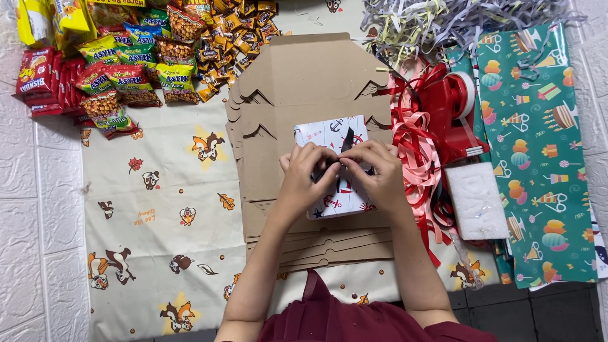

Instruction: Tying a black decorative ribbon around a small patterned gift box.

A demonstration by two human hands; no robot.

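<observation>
A wrapped box is set on a stack of flat cardboard, under both hands. Left of the stack and further back, snack packets are piled. Right of the stack, ribbons, a tape dispenser and a foam block are laid; wrapping paper is spread beyond them.

small box wrapped in white paper with red and navy anchor prints, lying flat on a stack of flattened brown cardboard box blanks, dark ribbon running across its top
</observation>
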